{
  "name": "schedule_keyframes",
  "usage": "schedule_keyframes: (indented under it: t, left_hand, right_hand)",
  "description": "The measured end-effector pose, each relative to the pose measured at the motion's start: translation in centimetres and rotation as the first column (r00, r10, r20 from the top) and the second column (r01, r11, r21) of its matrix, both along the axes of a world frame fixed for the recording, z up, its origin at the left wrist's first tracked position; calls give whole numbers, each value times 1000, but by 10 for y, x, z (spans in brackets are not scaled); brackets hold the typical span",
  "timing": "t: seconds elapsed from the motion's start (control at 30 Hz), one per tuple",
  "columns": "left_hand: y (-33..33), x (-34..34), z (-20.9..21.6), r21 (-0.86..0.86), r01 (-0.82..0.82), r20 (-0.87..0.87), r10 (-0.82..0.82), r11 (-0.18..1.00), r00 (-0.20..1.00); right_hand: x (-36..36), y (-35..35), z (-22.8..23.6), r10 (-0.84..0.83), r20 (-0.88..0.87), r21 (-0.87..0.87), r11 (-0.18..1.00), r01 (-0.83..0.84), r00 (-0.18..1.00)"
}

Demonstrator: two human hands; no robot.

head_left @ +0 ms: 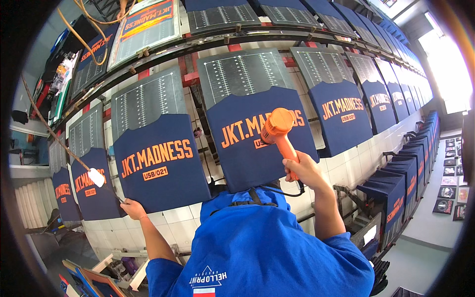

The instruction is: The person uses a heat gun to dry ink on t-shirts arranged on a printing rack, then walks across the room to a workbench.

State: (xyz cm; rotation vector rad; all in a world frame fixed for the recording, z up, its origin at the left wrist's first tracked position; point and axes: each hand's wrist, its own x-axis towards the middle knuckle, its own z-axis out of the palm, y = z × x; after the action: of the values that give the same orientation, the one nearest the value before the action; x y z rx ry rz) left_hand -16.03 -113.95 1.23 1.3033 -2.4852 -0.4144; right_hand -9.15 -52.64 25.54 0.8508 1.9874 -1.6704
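My right hand (303, 171) is wrapped round the handle of an orange heat gun (279, 123). Its round orange body is above a navy shirt panel (232, 158) with orange lettering, covering part of the print. A black cord leaves the handle's lower end. My left hand (132, 209) is closed at the lower left corner of another printed navy panel (173, 185). A long thin cord (59, 140) with a white tag (96, 177) runs down from the upper left to these fingers. Both panels lie flat on dark boards (247, 74) marked with white scales.
More boards with navy panels (341, 111) line both sides. Behind them, a metal rail (227, 39) carries a framed printing screen (144, 37). Several covered boards (391, 190) hang at the right. Wooden frames (91, 277) stand at lower left. White tiles (170, 218) show beneath the boards.
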Motion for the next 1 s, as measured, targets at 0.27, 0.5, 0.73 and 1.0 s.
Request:
schedule_keyframes:
  t: [0.27, 0.5, 0.73, 1.0]
  left_hand:
    - [-2, 2, 2, 19, -3, -5, 3, 1000, 1000]
    - [-16, 7, -11, 41, 100, -129, -94, 994, 987]
    - [-66, 19, -15, 207, 253, -159, -223, 945, 962]
    - [-83, 54, 5, 209, 202, -156, -171, 957, 973]
  right_hand:
    - [6, 14, -7, -33, -6, -9, 999, 32, 999]
    - [7, 26, -5, -78, -66, -25, 997, 77, 995]
    - [13, 46, -11, -94, -100, -50, 995, 89, 991]
    - [23, 64, -5, -114, -52, -110, 988, 108, 992]
